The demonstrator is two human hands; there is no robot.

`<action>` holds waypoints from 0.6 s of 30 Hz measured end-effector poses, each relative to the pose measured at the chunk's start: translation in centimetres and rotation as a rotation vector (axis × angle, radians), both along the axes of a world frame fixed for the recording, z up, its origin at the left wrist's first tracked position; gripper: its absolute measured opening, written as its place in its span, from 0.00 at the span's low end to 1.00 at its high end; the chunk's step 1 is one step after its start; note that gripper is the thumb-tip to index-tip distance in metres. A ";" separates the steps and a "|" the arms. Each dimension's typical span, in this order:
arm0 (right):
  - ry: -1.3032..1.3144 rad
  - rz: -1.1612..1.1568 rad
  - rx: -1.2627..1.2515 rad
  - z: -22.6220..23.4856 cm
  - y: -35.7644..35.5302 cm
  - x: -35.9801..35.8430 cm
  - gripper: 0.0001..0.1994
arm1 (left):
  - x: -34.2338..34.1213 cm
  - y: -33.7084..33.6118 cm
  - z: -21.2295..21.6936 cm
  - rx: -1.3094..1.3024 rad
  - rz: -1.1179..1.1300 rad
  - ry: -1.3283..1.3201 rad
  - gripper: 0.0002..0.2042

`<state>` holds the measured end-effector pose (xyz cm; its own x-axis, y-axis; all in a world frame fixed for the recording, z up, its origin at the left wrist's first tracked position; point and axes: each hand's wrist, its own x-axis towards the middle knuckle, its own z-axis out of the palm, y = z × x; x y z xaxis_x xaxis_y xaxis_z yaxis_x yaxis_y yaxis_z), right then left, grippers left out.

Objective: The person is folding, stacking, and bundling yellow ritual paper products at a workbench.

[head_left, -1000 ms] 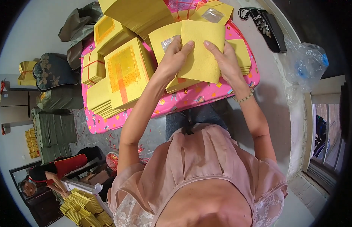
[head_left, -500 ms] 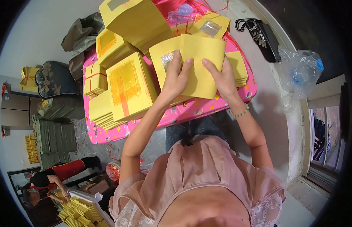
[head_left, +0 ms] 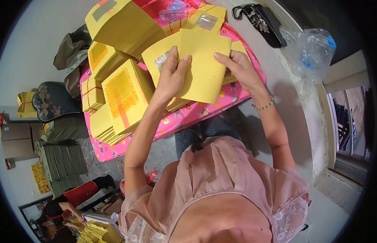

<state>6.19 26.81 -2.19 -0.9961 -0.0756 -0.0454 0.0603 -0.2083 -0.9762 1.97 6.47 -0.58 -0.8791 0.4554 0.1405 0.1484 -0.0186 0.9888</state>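
Observation:
Between my two hands is a small group of yellow paper sheets [head_left: 202, 71], raised over the near edge of the table. My left hand [head_left: 172, 75] grips their left part, thumb on top, next to a silver foil patch [head_left: 161, 60] on the lower sheet. At the right edge my right hand [head_left: 241, 71] pinches the sheets between thumb and fingers. Just left of them stands a thick stack of yellow paper [head_left: 124, 95] with an orange-gold square on top. Behind it rises a taller yellow paper stack [head_left: 123, 28].
A pink patterned cloth [head_left: 172, 123] covers the table. Red-tied yellow bundles [head_left: 92, 95] sit at its left. Keys on a black case [head_left: 259, 20] and a clear plastic bag [head_left: 312, 52] lie on the right ledge. A person in a red apron [head_left: 81, 192] works at the lower left.
My right hand has shifted from lying over the sheets to pinching their right edge. The view has turned slightly, so the table appears further left.

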 end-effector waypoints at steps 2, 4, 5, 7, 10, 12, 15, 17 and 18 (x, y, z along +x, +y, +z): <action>0.124 -0.070 0.051 -1.2 0.8 -0.3 0.16 | -1.0 0.8 0.1 -0.058 -0.062 -0.004 0.16; 0.202 -0.120 0.128 -1.4 1.5 -0.4 0.16 | -1.9 1.8 0.0 0.021 -0.124 -0.087 0.16; 0.198 -0.124 0.125 -1.0 1.8 -0.1 0.16 | -1.8 2.3 1.1 -0.024 -0.120 -0.103 0.16; 0.014 -0.099 0.166 0.4 2.6 0.4 0.16 | -3.0 3.1 0.6 -0.017 -0.147 -0.080 0.16; 0.025 -0.048 0.136 -0.4 3.4 1.0 0.17 | -3.9 4.4 0.9 -0.036 -0.178 -0.083 0.16; 0.069 -0.083 0.138 -1.4 4.3 0.9 0.18 | -4.3 5.7 0.9 -0.048 -0.237 -0.087 0.16; 0.002 -0.098 0.116 -1.2 4.9 1.1 0.18 | -4.7 6.6 1.2 -0.092 -0.255 -0.095 0.16; -0.111 -0.092 0.092 -1.4 5.0 1.5 0.17 | -5.6 7.2 0.7 -0.083 -0.263 -0.085 0.17; -0.104 -0.060 0.128 -1.9 5.0 1.7 0.17 | -5.9 7.5 0.5 -0.070 -0.273 -0.073 0.17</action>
